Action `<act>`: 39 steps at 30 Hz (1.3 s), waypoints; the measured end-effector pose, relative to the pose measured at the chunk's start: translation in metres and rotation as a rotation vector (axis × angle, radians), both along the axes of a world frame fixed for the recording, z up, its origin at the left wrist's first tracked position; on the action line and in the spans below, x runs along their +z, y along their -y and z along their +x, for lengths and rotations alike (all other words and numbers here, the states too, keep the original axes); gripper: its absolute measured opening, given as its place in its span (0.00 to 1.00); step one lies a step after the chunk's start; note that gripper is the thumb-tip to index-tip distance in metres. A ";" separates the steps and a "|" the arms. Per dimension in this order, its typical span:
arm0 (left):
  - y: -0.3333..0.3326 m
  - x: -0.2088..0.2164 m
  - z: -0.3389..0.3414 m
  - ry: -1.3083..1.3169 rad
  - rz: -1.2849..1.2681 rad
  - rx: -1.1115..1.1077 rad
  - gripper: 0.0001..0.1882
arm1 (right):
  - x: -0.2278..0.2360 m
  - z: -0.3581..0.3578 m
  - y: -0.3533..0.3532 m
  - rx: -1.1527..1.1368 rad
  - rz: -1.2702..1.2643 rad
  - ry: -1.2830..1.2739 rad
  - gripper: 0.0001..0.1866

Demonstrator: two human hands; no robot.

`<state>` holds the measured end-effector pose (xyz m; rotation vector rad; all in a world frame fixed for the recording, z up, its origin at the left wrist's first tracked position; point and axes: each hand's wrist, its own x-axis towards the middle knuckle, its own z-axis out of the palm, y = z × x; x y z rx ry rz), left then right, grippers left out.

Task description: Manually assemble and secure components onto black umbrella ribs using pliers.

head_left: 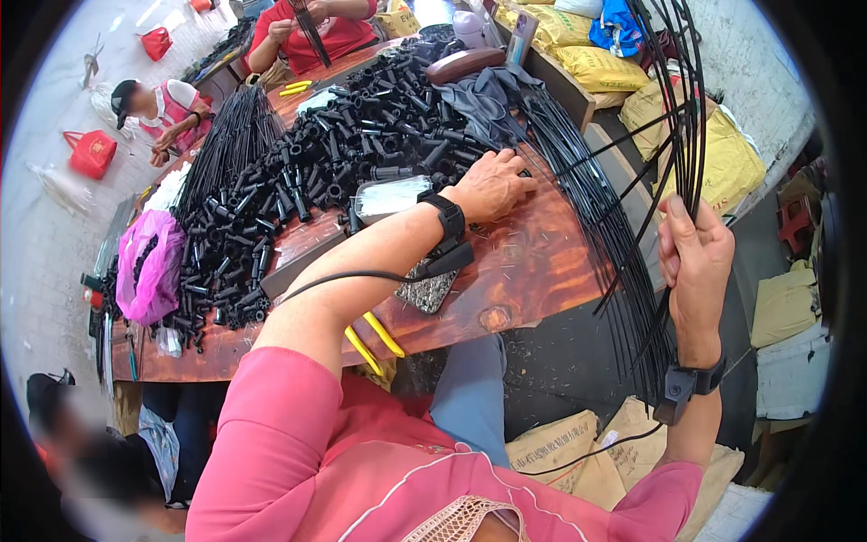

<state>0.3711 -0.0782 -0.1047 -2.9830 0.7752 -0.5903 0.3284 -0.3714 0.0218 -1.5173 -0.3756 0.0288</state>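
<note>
My right hand [695,242] is raised at the right, closed around a bunch of thin black rods [691,108] that stand up from it, some splaying out sideways. Over the wooden table [533,280], my left hand [492,188] has its fingers curled down. A small dark bit shows at its fingertips, too hidden to name. Beside that hand, a long bundle of similar black rods [587,199] lies along the table's right edge. A big heap of short black tubular parts [343,135] covers the table to the left.
Yellow-handled pliers [375,343] lie at the near edge. A clear-topped box [390,197], a pink plastic bag [149,266] and a grey cloth [483,99] are also on the table. Yellow sacks [713,163] stand at the right. Co-workers sit opposite and to the left.
</note>
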 end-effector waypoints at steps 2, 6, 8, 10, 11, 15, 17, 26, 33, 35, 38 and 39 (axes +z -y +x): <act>-0.001 0.004 0.001 -0.019 0.002 -0.034 0.16 | -0.003 0.000 0.002 -0.003 -0.006 -0.010 0.12; -0.011 0.024 0.000 -0.096 0.033 -0.189 0.21 | -0.004 -0.001 0.007 -0.040 -0.021 -0.006 0.12; -0.019 0.035 0.003 -0.156 0.118 -0.315 0.24 | -0.003 -0.004 0.010 -0.058 -0.038 0.005 0.12; -0.028 0.044 0.006 -0.238 0.183 -0.297 0.24 | -0.002 -0.005 0.007 -0.069 -0.038 -0.003 0.12; -0.032 0.046 0.010 -0.282 0.198 -0.285 0.24 | -0.002 -0.006 0.006 -0.076 -0.031 -0.001 0.12; -0.055 0.049 0.025 -0.304 0.226 -0.262 0.20 | -0.005 -0.011 0.004 -0.068 -0.047 -0.001 0.12; -0.067 0.052 0.029 -0.290 0.249 -0.255 0.14 | -0.005 -0.015 0.004 -0.073 -0.052 0.002 0.12; -0.138 0.071 0.024 -0.209 0.220 -0.065 0.10 | -0.005 -0.023 -0.001 -0.080 -0.035 0.011 0.12; -0.189 0.084 0.012 -0.246 0.106 0.264 0.13 | 0.001 -0.029 -0.004 -0.077 0.026 0.008 0.12; -0.193 0.087 0.002 -0.240 0.077 0.315 0.14 | 0.004 -0.031 -0.005 -0.095 0.052 0.015 0.12; -0.182 0.100 -0.017 0.056 0.000 0.402 0.13 | 0.008 -0.030 -0.016 -0.064 0.162 0.019 0.12; -0.169 0.100 -0.020 0.060 -0.003 0.392 0.13 | 0.011 -0.030 -0.021 -0.073 0.160 0.024 0.12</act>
